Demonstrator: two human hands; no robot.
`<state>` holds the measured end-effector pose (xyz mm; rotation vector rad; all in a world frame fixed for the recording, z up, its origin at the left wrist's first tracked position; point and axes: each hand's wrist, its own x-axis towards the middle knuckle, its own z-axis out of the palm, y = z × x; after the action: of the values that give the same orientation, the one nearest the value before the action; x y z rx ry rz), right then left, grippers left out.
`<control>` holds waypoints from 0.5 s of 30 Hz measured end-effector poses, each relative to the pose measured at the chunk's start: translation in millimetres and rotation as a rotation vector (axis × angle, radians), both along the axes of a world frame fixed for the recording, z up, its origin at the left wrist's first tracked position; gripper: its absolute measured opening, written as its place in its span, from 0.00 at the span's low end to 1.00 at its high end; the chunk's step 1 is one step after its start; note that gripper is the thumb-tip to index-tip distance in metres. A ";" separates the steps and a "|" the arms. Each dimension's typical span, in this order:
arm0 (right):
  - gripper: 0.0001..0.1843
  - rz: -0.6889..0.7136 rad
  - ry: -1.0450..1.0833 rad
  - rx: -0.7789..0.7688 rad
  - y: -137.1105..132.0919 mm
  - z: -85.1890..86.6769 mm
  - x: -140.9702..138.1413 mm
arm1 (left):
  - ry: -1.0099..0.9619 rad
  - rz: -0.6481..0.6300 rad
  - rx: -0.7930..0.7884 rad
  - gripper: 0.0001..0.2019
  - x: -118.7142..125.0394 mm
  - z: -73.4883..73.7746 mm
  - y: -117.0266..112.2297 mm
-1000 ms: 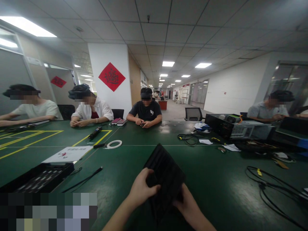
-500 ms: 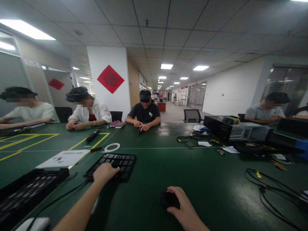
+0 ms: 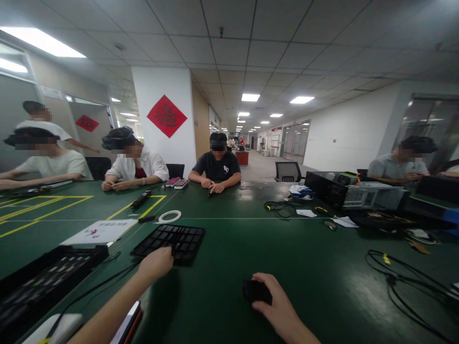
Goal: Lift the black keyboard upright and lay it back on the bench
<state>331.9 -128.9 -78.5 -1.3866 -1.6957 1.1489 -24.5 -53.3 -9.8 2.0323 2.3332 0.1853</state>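
Note:
My left hand (image 3: 157,264) is closed at the near edge of a flat black tray (image 3: 193,244) divided into compartments. Its fingertips are hidden behind the hand, so what they grip, if anything, does not show. Thin dark upright pieces stand in the middle of the tray. Lower right, my right hand (image 3: 278,306) has thumb and fingers closed around a small black block-shaped object (image 3: 256,291), low over the green table or resting on it. The object's exact kind cannot be made out.
A black box of small parts (image 3: 46,282) stands at left, with a cable (image 3: 96,285) beside it. A phone (image 3: 129,321) lies under my left forearm. Behind the tray is a white ring (image 3: 169,217). An opened computer case (image 3: 358,191) and cable loops (image 3: 390,272) occupy the right.
My left hand has drawn back from over the tray to its near edge. My right hand keeps the black object. Another person has appeared standing at the far left.

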 end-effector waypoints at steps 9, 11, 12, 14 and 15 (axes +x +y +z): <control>0.27 -0.332 -0.323 0.288 8.5 -5.9 128.6 | -0.109 -0.144 -0.086 0.09 -51.7 -13.4 -14.2; 0.27 -0.433 -0.458 0.347 9.1 -20.4 176.3 | -0.115 -0.175 -0.068 0.09 -56.4 -17.6 -13.3; 0.27 -0.455 -0.521 0.378 8.9 -28.1 197.6 | -0.111 -0.195 -0.059 0.08 -57.9 -19.4 -12.8; 0.27 -0.492 -0.642 0.398 7.4 -41.7 230.3 | -0.099 -0.234 -0.051 0.08 -59.6 -21.6 -12.2; 0.28 -0.495 -0.693 0.386 6.0 -46.9 240.7 | -0.090 -0.244 -0.051 0.07 -59.8 -21.8 -12.3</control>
<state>572.6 -122.8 -125.4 -1.9114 -1.7242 0.0431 -84.2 -65.7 -31.6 2.2090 1.9962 0.2004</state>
